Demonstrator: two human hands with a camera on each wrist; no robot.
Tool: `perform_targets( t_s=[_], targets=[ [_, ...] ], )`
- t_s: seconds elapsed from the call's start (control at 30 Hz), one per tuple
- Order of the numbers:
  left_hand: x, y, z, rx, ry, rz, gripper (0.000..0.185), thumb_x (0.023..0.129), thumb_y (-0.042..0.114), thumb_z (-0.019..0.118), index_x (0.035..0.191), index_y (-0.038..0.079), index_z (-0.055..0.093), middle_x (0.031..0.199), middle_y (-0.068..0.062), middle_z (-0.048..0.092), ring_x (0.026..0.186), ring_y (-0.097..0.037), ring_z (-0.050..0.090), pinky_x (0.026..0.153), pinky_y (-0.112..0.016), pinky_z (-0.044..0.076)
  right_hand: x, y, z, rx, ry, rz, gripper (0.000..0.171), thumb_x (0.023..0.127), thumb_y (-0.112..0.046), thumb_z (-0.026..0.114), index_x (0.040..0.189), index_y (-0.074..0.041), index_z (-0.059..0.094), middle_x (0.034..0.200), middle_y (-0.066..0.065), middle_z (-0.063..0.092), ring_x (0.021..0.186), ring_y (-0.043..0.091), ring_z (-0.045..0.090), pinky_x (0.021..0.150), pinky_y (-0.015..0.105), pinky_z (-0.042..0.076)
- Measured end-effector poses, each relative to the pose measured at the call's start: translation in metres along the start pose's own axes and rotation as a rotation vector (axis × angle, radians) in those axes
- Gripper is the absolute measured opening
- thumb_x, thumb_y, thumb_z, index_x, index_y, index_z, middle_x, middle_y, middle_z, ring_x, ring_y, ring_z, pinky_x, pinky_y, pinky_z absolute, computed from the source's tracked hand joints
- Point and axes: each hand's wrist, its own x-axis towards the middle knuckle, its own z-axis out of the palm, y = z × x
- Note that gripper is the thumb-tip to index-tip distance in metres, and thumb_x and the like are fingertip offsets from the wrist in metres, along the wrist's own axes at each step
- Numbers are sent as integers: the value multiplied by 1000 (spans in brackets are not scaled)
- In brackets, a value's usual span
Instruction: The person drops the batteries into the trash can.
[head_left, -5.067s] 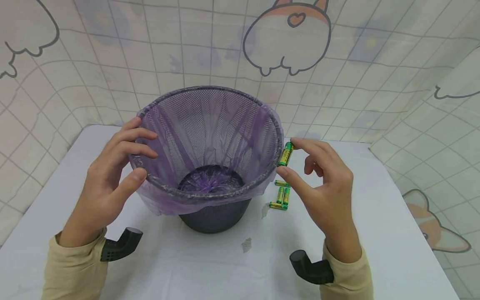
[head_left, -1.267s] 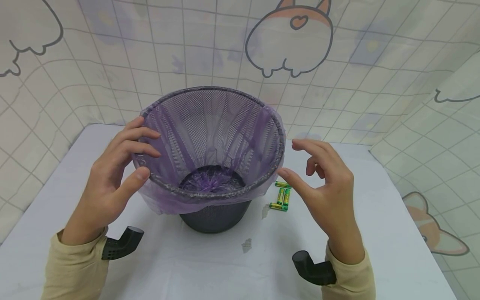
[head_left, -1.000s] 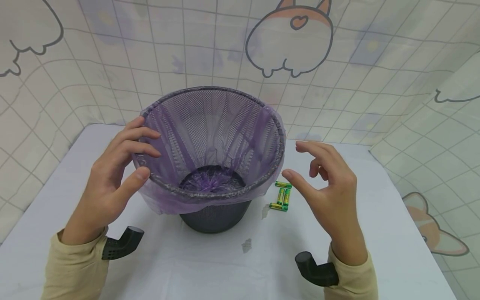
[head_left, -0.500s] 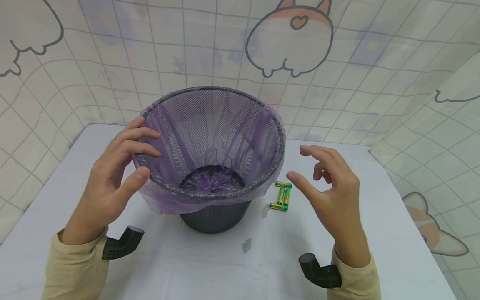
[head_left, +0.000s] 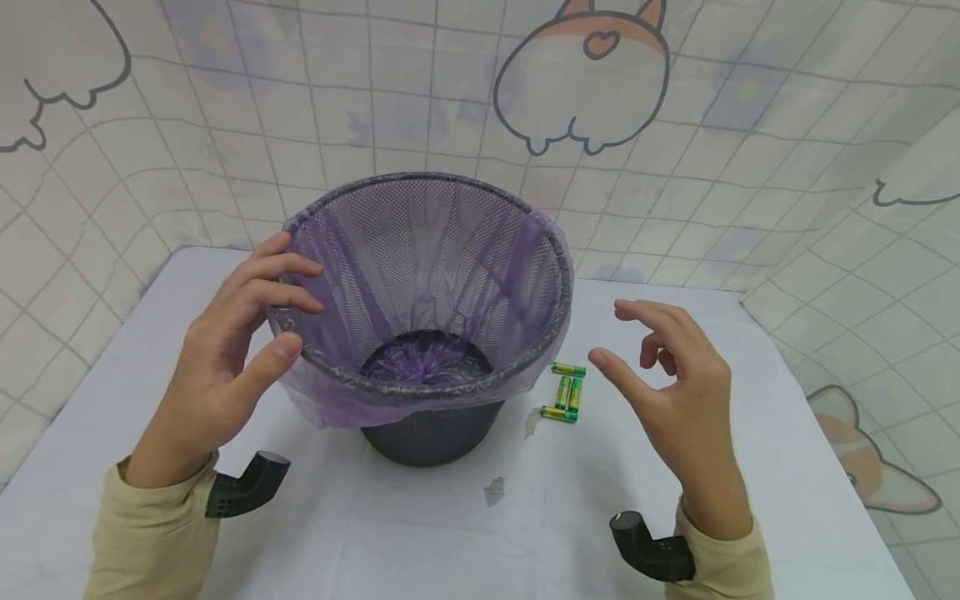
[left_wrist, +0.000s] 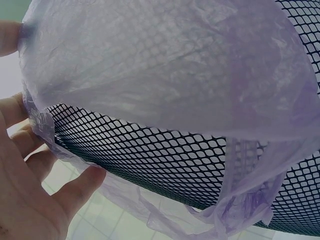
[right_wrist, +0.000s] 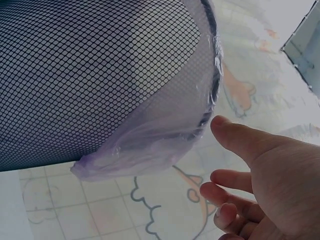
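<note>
A black mesh wastebasket point(head_left: 431, 437) stands on the table, lined with a purple plastic bag point(head_left: 330, 408) folded over its rim. My left hand point(head_left: 225, 358) grips the rim on the left side, fingers reaching inside and thumb on the near edge. In the left wrist view the thumb point(left_wrist: 82, 187) lies beside the bag's hanging edge. Right of the basket my right hand point(head_left: 675, 392) hovers with thumb and index finger apart, holding nothing. Several green and yellow batteries point(head_left: 575, 395) lie on the table between the basket and that hand. Crumpled purple film covers the basket's bottom inside.
A white cloth covers the table point(head_left: 420, 542). Two small grey patches mark it, one patch point(head_left: 494, 491) in front of the basket. A tiled-pattern curtain point(head_left: 405, 92) with dog drawings hangs behind and at both sides. Black wrist cameras sit on both sleeves.
Five seconds ago my right hand pinched a battery by the rim; it is gone from the fingers. Since then that hand has moved right, away from the basket. My left hand stays at the rim.
</note>
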Motion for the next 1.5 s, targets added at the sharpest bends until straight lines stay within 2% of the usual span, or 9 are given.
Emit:
perform_targets(
  t_s=[0.77,1.07,1.5],
  targets=[
    [1,0,0,-5,2,2,18,90,4,56,99,-12,59,128,-15,55,144,-40,25,123,-38,25,-12,15,-4,-47,-5,21,53,66,-3,85,116,-6,68,107,8,68,71,6,42,64,11,32],
    [0,0,0,6,0,-1,17,89,2,55,99,-11,60,128,-15,55,144,-40,25,123,-37,26,-15,20,-6,-75,-36,40,52,68,-5,85,117,-9,67,107,6,68,71,4,42,64,12,32],
    [0,2,-1,27,-3,-8,16,89,1,54,99,-11,60,129,-15,55,144,-40,25,122,-36,27,-22,30,-4,-127,-100,134,50,73,-8,83,119,-11,66,107,5,66,74,3,42,63,14,32]
  ],
)
